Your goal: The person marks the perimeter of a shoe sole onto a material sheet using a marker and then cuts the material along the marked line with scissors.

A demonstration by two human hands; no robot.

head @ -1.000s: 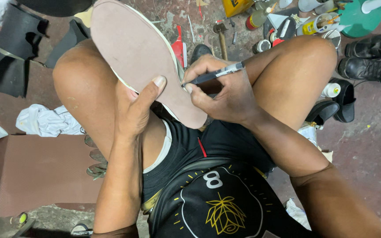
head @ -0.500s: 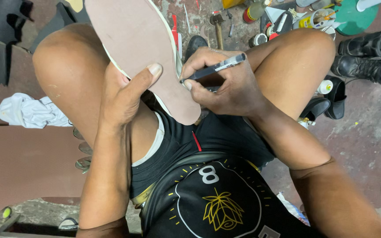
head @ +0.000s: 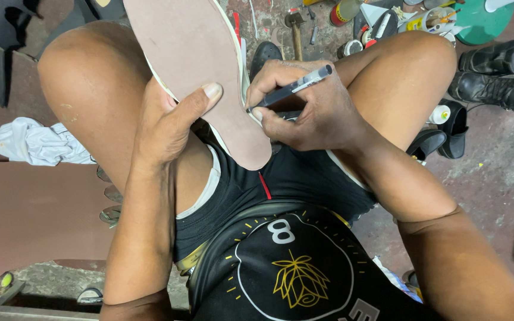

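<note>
A pinkish-brown shoe sole pattern (head: 191,65) lies over a white sheet across my left thigh. My left hand (head: 168,122) grips its lower left edge, thumb pressed flat on top. My right hand (head: 304,107) holds a dark pen (head: 292,89) with its tip touching the pattern's right edge, near the heel end. I sit with both knees spread, in black shorts and a black shirt.
On the concrete floor lie a hammer (head: 295,30), glue tubs and bottles (head: 429,21), a green lid (head: 483,24) and black boots (head: 498,74) at the right. A brown rubber sheet (head: 31,220) and a white rag (head: 34,142) sit at the left.
The pattern and both hands sit lower and more central in view as the camera shifted. The pen tip has stayed on the pattern's right edge near the heel.
</note>
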